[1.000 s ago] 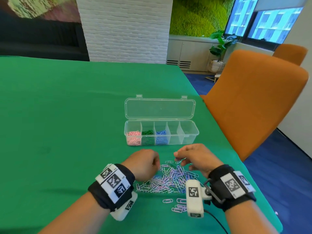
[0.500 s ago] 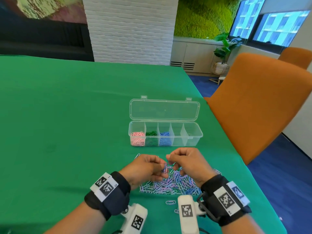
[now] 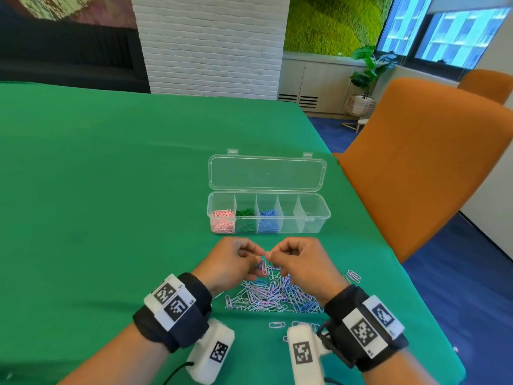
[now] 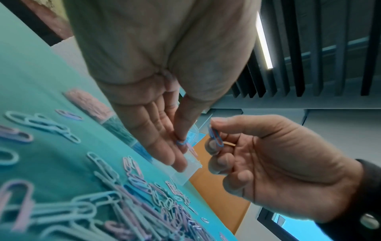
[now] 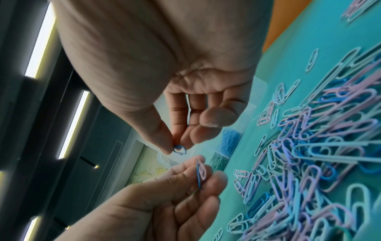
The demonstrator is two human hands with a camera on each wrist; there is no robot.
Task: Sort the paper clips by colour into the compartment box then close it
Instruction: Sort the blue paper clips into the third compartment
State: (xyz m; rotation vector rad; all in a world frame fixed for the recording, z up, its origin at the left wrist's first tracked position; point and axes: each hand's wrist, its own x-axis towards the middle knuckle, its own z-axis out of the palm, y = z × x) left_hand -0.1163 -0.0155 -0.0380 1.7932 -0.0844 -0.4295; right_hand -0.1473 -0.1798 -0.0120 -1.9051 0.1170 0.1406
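Both my hands are raised just above the clip pile point(image 3: 273, 294), fingertips almost meeting, with the compartment box point(image 3: 268, 213) just beyond them.

My left hand point(image 3: 231, 262): fingers curled, thumb and forefinger pinching 2 clips together point(image 5: 200, 171), 1 blue and 1 pink, held on edge. From the left wrist camera I can see only a blue bit of clip under my thumb.

My right hand point(image 3: 301, 262): fingers curled, thumb and forefinger pinching 1 blue clip point(image 4: 215, 137). It is near the left hand's pair but not touching it.

Box: lid point(image 3: 267, 173) open, lying flat behind the tray. 5 compartments. From my left: pink clips point(image 3: 222, 220), green clips point(image 3: 245, 218), blue clips point(image 3: 268, 219). I see nothing in the other 2.

Pile on the green table point(image 3: 111, 204): pink, blue and pale clips, tangled, too many to count. A few strays lie nearer me and to my right.
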